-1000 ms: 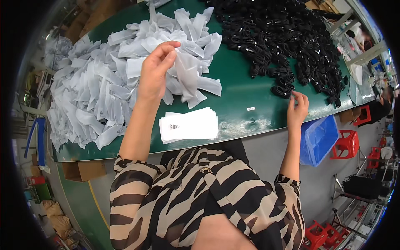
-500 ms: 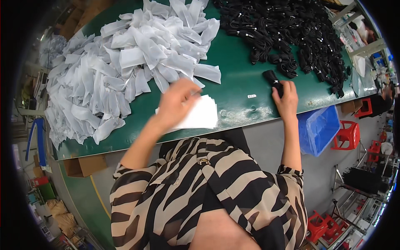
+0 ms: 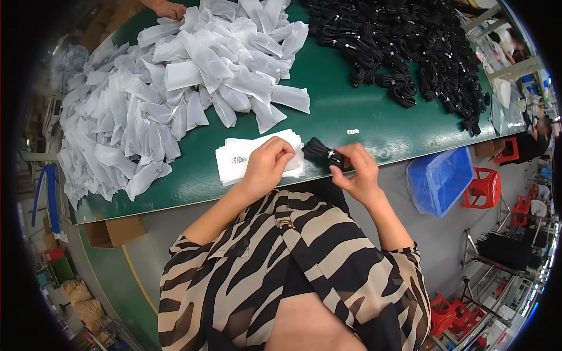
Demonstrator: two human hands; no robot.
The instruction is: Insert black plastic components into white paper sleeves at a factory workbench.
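My left hand pinches the edge of the top white bag on a small flat stack of empty bags at the near edge of the green table. My right hand grips a black coiled cable bundle, holding it right at the bag's opening beside my left fingers. A big heap of filled white bags lies to the left and far side. A large pile of black cable bundles covers the far right of the table.
Another person's hand reaches in at the far edge. A blue bin and a red stool stand on the floor at the right. A cardboard box sits under the table at the left.
My left hand came back from the bag heap to the flat stack and took the top bag. My right hand picked a cable bundle and carried it left to the bag.
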